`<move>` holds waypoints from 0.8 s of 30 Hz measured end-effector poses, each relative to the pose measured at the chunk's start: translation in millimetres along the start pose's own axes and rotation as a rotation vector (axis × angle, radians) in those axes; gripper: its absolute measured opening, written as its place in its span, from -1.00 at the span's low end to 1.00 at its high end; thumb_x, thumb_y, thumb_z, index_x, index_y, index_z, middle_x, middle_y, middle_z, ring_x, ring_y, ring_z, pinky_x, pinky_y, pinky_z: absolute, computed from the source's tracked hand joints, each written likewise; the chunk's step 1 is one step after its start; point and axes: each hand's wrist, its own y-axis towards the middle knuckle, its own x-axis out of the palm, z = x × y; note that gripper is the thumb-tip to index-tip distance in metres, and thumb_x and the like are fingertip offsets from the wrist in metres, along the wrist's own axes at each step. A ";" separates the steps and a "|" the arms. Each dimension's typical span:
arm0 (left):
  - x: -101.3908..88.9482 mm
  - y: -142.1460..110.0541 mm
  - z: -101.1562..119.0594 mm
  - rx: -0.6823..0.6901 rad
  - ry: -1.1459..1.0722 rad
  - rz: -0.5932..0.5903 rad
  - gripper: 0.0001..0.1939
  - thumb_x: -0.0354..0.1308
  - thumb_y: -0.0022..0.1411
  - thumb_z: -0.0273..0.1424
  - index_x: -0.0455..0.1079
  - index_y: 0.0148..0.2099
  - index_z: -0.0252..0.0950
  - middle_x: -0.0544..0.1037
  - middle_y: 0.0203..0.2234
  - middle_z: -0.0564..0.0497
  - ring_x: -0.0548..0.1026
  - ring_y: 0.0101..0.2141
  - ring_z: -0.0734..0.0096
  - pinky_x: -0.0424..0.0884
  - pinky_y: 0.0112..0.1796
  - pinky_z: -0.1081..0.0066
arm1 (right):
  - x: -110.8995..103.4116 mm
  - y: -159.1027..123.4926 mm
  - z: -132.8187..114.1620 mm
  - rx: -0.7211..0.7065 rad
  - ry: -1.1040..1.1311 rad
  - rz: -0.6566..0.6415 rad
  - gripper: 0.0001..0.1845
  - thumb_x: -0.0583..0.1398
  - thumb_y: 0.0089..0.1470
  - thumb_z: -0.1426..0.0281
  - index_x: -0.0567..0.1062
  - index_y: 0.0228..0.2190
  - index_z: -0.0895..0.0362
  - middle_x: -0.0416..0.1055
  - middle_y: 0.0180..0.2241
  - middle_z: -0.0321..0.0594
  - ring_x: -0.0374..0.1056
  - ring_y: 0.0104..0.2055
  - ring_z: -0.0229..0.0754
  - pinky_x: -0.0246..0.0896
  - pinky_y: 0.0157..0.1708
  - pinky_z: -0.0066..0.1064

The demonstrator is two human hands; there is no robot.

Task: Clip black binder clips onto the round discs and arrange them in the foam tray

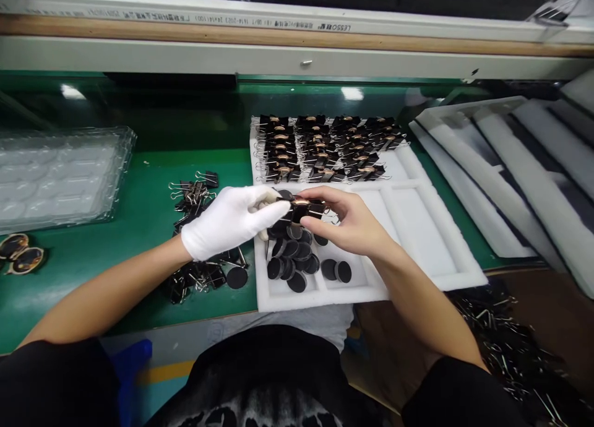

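Note:
My left hand [229,218], in a white glove, pinches the left side of a clipped piece [301,205]: black binder clips clamped about a part with a gold-coloured edge. My bare right hand [355,224] grips its right side between thumb and fingers. Both hands hold it over a white foam tray [420,232]. Below them, loose black discs [299,252] lie heaped in one tray compartment. Farther back in the tray, similar clipped pieces [320,147] stand in rows. Loose binder clips [190,198] are piled left of the tray, partly hidden by my left forearm.
Clear plastic trays [60,173] sit on the green table [148,229] at left, near round gold-rimmed pieces [25,258]. White foam trays [496,173] lean together at right. A brown box [394,353] with many binder clips [515,346] is lower right. A shelf rail [185,56] crosses the back.

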 end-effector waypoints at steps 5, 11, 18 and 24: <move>-8.0 -5.8 3.8 0.065 0.181 -0.136 -0.42 0.02 0.44 0.07 0.43 0.27 -0.18 0.69 -0.21 0.02 0.64 -0.24 0.29 0.49 -0.23 0.37 | -33.5 -1.5 -10.6 -0.122 -0.237 -0.135 -0.86 0.29 0.21 0.37 0.61 -0.17 0.05 0.64 -0.16 -0.18 0.55 -0.11 -0.05 0.43 -0.05 -0.19; -23.9 -6.4 0.0 0.080 0.335 -0.090 -0.38 -0.02 0.45 0.07 0.39 0.34 -0.17 0.62 0.13 -0.09 0.61 0.03 0.07 0.52 0.03 0.18 | -163.9 15.9 38.4 -0.037 -0.734 0.211 -0.81 0.30 0.10 0.29 0.60 -0.21 0.03 0.58 -0.15 -0.12 0.48 -0.04 0.10 0.38 0.07 0.01; -31.3 -3.3 -1.4 0.083 0.391 -0.089 -0.45 -0.02 0.47 0.04 0.45 0.29 -0.12 0.57 0.21 -0.03 0.57 0.13 0.04 0.50 0.14 0.19 | -257.5 50.9 139.2 0.250 -0.760 0.393 -0.70 0.30 0.02 0.34 0.63 -0.17 0.15 0.47 -0.02 0.10 0.40 0.10 0.22 0.36 0.12 0.08; -31.9 0.9 -3.6 0.046 0.430 -0.120 -0.43 -0.03 0.46 0.06 0.45 0.29 -0.09 0.56 0.23 -0.02 0.55 0.16 0.02 0.49 0.17 0.16 | -254.3 63.4 170.9 0.270 -0.756 0.268 -0.72 0.38 0.06 0.31 0.67 -0.15 0.06 0.30 0.23 0.03 0.15 0.37 0.26 0.10 0.36 0.10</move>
